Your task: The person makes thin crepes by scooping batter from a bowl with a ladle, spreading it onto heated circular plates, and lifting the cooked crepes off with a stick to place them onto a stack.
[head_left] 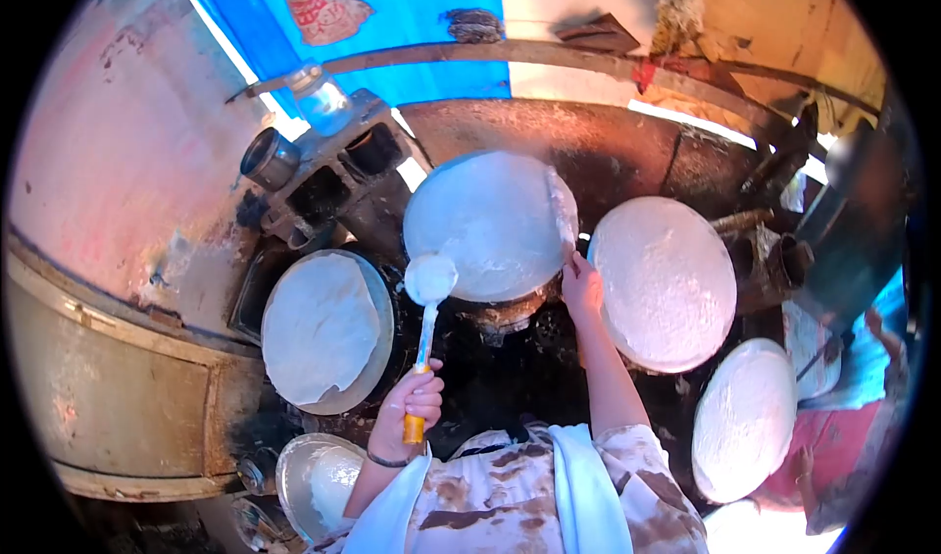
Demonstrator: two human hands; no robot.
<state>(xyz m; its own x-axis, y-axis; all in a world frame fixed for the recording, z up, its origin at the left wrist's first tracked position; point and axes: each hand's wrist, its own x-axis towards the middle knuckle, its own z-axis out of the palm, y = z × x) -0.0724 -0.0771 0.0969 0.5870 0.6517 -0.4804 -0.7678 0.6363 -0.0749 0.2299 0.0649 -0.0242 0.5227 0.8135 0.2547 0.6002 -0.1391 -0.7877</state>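
Note:
My left hand [410, 409] is closed round the yellow handle of a ladle [431, 281], whose white-coated round head lies over the lower left edge of the middle round pan [485, 223]. At that pan's right edge, my right hand [582, 287] pinches the lower end of a long, narrow, whitish piece [562, 211]. Whether this piece is a tool or a folded edge I cannot tell. To the right is a round white-covered disc [665, 284]. On the left, a thin white sheet [321, 327] with a ragged edge lies on another round pan [377, 368].
A bowl with white contents [319, 480] sits at the lower left. Another white disc [745, 420] is at the lower right. Up left are a metal pot [270, 159] and a clear jar [319, 98]. Part of another person's arm [885, 335] shows at the far right.

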